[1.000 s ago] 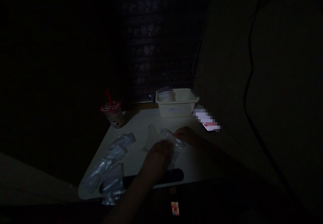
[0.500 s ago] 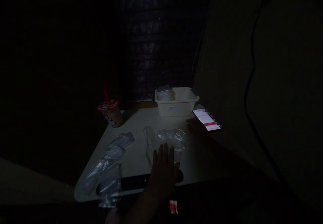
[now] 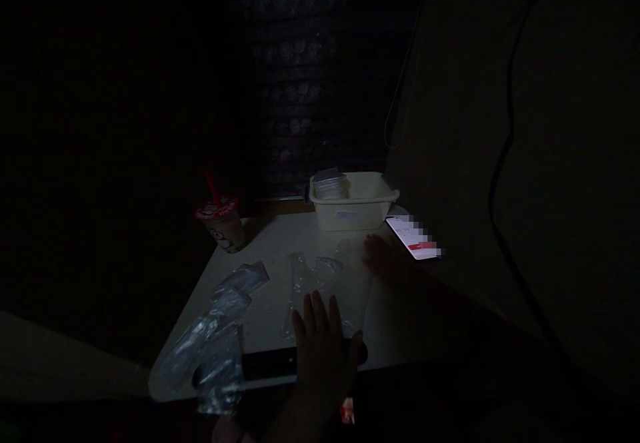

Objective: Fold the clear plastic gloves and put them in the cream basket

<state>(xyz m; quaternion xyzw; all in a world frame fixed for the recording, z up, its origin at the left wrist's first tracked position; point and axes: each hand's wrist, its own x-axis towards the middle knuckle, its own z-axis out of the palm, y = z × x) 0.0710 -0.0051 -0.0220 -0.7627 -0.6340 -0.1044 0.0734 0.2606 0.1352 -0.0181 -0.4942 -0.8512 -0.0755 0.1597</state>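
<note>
The light is very dim. My left hand [image 3: 321, 340] is palm down with its fingers spread, over the near part of a clear plastic bag [image 3: 305, 276] on the white tabletop [image 3: 273, 236]. At the bag's far right side is my right hand [image 3: 385, 256], dark and slightly blurred; its fingers point left and look stretched out. Several more clear plastic bags [image 3: 225, 303] overlap in a row on the left, the nearest hanging over the front edge. A black bar-like handle [image 3: 270, 363] along that edge lies partly under these bags and my left hand.
A white plastic basin [image 3: 350, 216] at the back holds a stack of folded plastic packets [image 3: 330, 184]. Back left stands a drink cup [image 3: 225, 230] with a red straw. To the right lies a lit phone [image 3: 413, 238]. A dark cable [image 3: 510, 110] hangs along the right wall.
The bag between my hands looks flatter and smoother, mostly on its right. My left hand has moved slightly nearer the front edge. My right hand's fingers have shifted a little left and look more spread.
</note>
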